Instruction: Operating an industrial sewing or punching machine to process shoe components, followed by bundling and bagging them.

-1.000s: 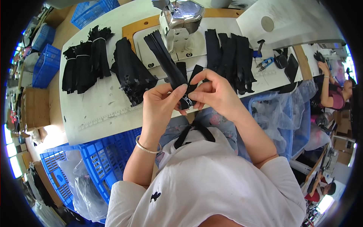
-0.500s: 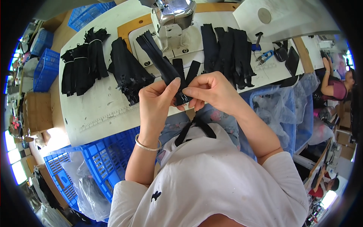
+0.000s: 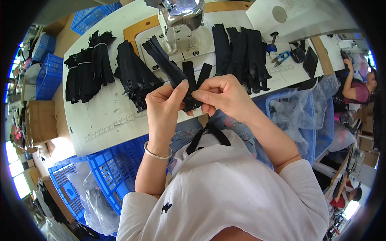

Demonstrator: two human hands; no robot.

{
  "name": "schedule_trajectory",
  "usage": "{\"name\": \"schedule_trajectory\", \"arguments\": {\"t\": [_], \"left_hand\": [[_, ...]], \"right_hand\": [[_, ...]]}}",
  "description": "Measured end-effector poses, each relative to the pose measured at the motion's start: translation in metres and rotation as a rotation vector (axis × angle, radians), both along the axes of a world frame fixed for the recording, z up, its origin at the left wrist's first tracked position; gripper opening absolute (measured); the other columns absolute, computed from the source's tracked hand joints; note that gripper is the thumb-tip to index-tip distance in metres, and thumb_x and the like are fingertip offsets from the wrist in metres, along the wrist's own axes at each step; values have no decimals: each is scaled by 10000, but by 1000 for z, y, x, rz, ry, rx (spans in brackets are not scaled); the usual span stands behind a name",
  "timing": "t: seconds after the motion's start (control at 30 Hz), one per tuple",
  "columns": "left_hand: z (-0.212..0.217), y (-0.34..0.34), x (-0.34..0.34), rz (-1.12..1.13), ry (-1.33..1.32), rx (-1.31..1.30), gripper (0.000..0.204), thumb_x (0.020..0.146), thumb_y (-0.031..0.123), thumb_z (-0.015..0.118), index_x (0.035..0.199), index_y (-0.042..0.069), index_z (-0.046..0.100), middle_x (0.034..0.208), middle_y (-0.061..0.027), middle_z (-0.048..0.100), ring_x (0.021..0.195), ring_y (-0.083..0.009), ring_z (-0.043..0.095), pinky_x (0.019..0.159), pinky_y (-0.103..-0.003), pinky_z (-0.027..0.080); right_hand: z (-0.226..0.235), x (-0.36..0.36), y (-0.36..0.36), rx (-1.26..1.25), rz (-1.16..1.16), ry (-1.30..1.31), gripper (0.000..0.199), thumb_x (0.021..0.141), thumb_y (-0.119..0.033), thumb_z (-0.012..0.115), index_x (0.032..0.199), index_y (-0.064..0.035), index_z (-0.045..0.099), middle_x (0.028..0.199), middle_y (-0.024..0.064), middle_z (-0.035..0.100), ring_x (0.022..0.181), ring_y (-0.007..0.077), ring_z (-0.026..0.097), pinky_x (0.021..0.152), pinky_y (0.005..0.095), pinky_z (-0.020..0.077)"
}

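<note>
Between my two hands is a black zipper (image 3: 171, 70), held just over the near edge of the white table. My left hand (image 3: 167, 100) pinches it with thumb and fingers at its lower end. Close beside, my right hand (image 3: 221, 96) grips the same end, thumb against the fingertips. The zipper's long part slants up and left toward the sewing machine (image 3: 180, 30), while two short tape ends stick up between my hands. A fanned pile of black zippers (image 3: 136, 74) lies left of my hands, and another zipper pile (image 3: 241, 56) lies to the right.
Tied zipper bundles (image 3: 88, 66) lie at the table's left. Blue thread snips (image 3: 281, 58) rest at the right. A blue crate (image 3: 106, 170) stands below the table's left edge, and a plastic-lined blue bin (image 3: 299, 124) at the right. Co-workers sit far right.
My hands stay pinched on the zipper and have shifted only slightly. Its lower end has tilted a little between my fingers, and the metal part there shows less.
</note>
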State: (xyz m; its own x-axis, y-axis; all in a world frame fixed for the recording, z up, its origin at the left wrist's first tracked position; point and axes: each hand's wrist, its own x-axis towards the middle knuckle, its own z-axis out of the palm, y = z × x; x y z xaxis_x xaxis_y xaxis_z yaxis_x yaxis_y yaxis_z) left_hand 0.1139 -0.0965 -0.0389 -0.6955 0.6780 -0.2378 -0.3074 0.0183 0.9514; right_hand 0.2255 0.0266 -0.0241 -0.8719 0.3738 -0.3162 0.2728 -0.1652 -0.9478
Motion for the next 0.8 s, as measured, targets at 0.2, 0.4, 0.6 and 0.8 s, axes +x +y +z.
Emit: {"name": "schedule_trajectory", "arguments": {"t": [0.2,0.4,0.6,0.8], "left_hand": [[13,9,-21,27,43,123,283,863,162,681,646,-3,607,596,-26,573,479,-76,509,429,-221,431],[37,22,-35,-18,-54,232,240,870,133,658,661,22,615,612,-35,602,475,-63,506,421,-213,403],[50,44,-51,67,-61,291,239,864,109,644,636,57,594,606,20,579,461,-30,463,412,-198,337],[68,45,-49,64,-44,317,167,850,65,630,691,15,630,658,-18,621,527,-47,528,463,-201,397]], "right_hand": [[14,1,-2,63,-8,69,211,867,-162,664,758,18,648,593,38,625,519,56,563,488,195,438],[31,-4,-2,165,-89,150,140,862,-115,671,797,5,644,636,9,610,563,35,561,493,177,437],[44,-19,-3,190,-106,220,149,866,-116,664,776,-1,633,628,15,608,543,35,550,479,182,415],[55,-17,-10,156,-137,355,154,872,-106,652,769,3,621,622,18,603,538,47,561,473,179,423]]}}
